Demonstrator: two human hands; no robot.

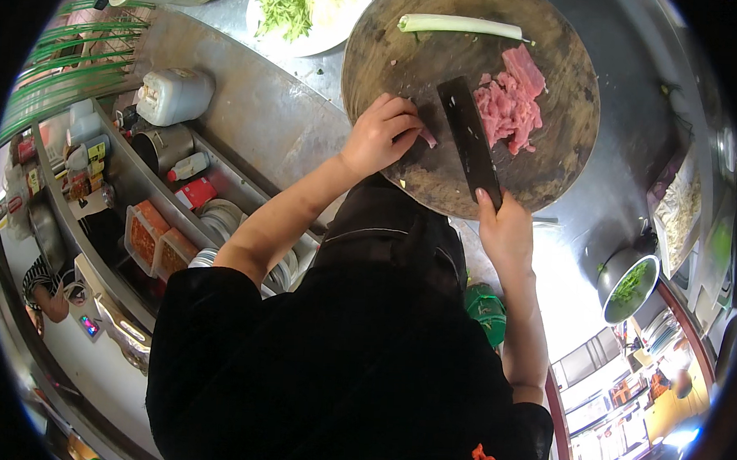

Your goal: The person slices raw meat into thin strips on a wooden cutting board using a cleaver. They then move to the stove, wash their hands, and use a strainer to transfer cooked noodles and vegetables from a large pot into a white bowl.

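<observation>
In my right hand (pixel 507 233) is the handle end of a dark cleaver (pixel 465 135), its blade lying across a round wooden chopping block (pixel 562 164). Just right of the blade is a heap of raw sliced meat (pixel 506 109), with a larger uncut piece (pixel 523 67) at its upper end. My left hand (pixel 382 132) is at the block's left side, fingers bent together around a small strip of meat (pixel 429 138). A length of white scallion or leek stalk (pixel 461 25) lies near the block's far edge.
A white plate (pixel 346 35) with shredded green vegetable stands beyond the block, on the left. Right of me, a metal bowl (pixel 630 291) holds chopped greens. Shelves at left carry a plastic jug (pixel 174 95), a metal pot (pixel 162 149) and orange-filled containers (pixel 146 236). Another person's hand (pixel 55 306) shows far left.
</observation>
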